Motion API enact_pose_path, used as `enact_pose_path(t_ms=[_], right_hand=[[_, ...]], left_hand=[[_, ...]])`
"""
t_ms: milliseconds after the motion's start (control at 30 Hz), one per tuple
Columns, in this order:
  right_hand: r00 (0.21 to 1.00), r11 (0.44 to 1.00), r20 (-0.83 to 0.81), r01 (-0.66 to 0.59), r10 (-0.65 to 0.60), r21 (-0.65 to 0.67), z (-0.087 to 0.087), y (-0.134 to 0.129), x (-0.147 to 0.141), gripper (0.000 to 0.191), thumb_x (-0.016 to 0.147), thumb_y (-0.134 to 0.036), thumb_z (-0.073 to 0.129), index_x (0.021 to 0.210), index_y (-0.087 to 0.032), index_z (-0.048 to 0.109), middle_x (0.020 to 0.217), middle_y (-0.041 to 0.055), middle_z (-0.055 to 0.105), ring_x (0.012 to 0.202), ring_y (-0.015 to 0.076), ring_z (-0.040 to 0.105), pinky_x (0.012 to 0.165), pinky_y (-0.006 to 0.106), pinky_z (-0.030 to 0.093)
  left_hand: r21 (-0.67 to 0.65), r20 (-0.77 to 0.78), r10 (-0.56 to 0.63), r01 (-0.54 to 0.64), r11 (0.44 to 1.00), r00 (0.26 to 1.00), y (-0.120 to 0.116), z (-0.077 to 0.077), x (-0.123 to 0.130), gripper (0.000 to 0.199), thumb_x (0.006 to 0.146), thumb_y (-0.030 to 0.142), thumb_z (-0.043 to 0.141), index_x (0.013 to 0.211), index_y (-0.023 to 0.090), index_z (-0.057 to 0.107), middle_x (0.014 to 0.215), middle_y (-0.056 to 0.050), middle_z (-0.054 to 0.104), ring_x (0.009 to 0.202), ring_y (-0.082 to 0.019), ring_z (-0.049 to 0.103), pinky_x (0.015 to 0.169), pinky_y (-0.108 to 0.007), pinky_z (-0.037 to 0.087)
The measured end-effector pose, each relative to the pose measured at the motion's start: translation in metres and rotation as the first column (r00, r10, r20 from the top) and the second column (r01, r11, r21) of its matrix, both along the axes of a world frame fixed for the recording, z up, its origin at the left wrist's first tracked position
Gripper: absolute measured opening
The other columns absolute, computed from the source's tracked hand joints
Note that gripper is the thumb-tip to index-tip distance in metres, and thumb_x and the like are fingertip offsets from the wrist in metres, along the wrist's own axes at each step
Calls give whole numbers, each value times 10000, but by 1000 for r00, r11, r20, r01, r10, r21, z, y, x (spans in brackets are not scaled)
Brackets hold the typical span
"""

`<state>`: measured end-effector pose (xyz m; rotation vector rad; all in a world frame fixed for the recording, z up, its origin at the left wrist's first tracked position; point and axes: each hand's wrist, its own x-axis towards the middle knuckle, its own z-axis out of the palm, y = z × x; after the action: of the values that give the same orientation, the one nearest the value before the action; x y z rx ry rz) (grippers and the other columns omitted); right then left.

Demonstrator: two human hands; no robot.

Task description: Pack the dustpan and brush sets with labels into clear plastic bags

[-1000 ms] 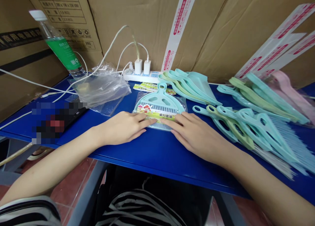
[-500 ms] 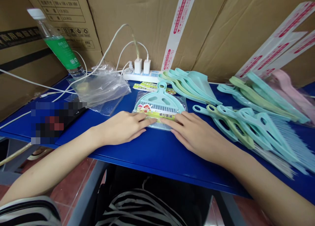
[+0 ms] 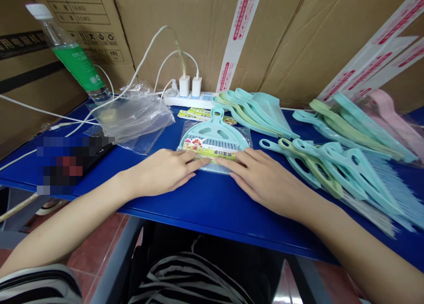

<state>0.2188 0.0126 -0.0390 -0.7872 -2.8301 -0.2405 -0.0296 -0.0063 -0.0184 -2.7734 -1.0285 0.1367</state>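
Observation:
A light-blue brush and dustpan set [image 3: 217, 129] lies flat on the blue table, inside a clear plastic bag [image 3: 245, 135]. Across its lower part runs a yellow-green label card [image 3: 212, 153] with mushroom pictures. My left hand [image 3: 168, 170] rests on the card's left side, fingers stretched out. From the other side my right hand [image 3: 261, 176] lies on the card's right end, its fingers extended too. Both index fingertips press near the card's lower middle, a short gap apart. The bag's lower edge is partly hidden by my fingers.
To the right lie several brushes [image 3: 318, 167]; behind them are dustpans [image 3: 265, 112] and more dustpans [image 3: 361, 125]. Clear bags [image 3: 139, 118], a tilted bottle [image 3: 76, 65] and cables stand left. A power strip [image 3: 188, 101] and spare cards [image 3: 194, 114] sit behind the set.
The camera view has shifted slightly. Both hands stay on the bagged set, with no clear change in their hold.

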Motion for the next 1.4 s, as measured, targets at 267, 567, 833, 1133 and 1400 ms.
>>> enact_pose_path(t_ms=[267,567,833,1133,1400], right_hand=[[1000,1000,-12,-14,14,9,-1,0,1,407,978,-179,346,1308,-134,579,919,116,636,831,249,535,708,367,446],[1000,1000,3,-3,3,8,0,0,1,411,975,-182,352,1321,-174,575,924,110,639,843,244,538,723,365,444],[1000,1000,-1,-2,2,6,0,0,1,416,975,-179,354,1330,-179,569,930,110,637,849,243,542,729,368,449],[1000,1000,-15,-11,11,3,0,-1,0,404,972,-170,355,1301,-134,586,905,112,629,830,246,537,711,366,450],[1000,1000,-9,-6,6,-5,0,0,1,425,979,-188,337,1341,-187,561,925,109,638,850,246,541,720,370,450]], left_hand=[[-4,-1,0,0,1000,1000,0,-1,-1,426,994,246,397,1413,179,441,1236,-119,647,971,-212,700,810,-333,577],[8,-13,-3,3,1000,1000,1,-3,-1,436,997,254,394,1427,187,427,1239,-119,648,963,-214,704,809,-336,580],[-6,-9,10,-10,1000,1000,1,-3,-1,434,997,257,389,1425,197,425,1230,-114,648,941,-199,705,812,-327,579],[-5,-11,6,-6,1000,1000,2,-2,-1,435,996,250,387,1427,197,422,1216,-111,653,920,-207,708,801,-341,583],[-13,-7,13,-13,1000,1000,1,-2,-1,432,995,247,394,1423,204,427,1221,-108,650,938,-195,704,827,-327,575]])
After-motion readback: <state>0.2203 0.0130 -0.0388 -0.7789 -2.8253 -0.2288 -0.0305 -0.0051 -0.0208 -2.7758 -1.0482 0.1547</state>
